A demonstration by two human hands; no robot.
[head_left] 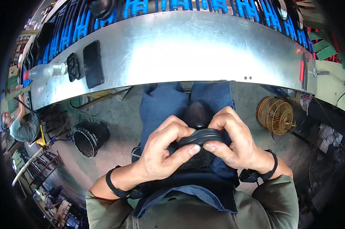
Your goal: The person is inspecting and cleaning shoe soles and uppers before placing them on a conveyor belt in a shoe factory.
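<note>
Over our blue-covered lap, before the metal worktop, our left hand and right hand both have a closed grip on a black ridged piece.

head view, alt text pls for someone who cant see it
A person's left hand and right hand pinch a curved black ridged piece above a lap in dark blue cloth. Beyond, a shiny metal bench bears a flat black phone-like slab.

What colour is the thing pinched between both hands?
Black; the pinched thing shows best in the head view.
</note>
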